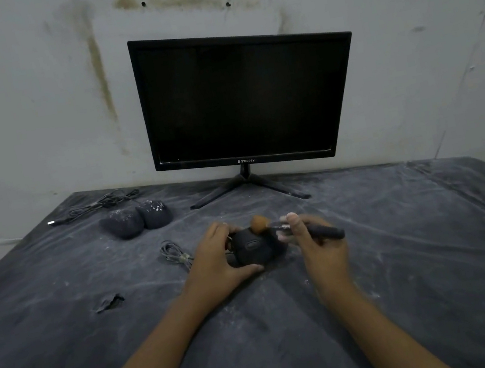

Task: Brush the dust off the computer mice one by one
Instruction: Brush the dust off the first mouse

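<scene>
A black computer mouse [253, 247] lies on the dark dusty cloth [406, 252] in the middle of the table. My left hand [215, 260] grips its left side, thumb at the near edge. My right hand [314, 239] holds a black-handled brush [323, 231]; its brown bristle head [259, 223] touches the far top of the mouse. Two more dusty black mice [121, 225] [155, 214] sit side by side at the back left.
A black monitor [242, 97] on a splayed stand [248, 187] is at the back against a stained wall. A coiled grey cable [175, 252] lies left of my left hand. Dark cables [97, 205] lie behind the two mice. A small dark scrap [110, 302] sits at left.
</scene>
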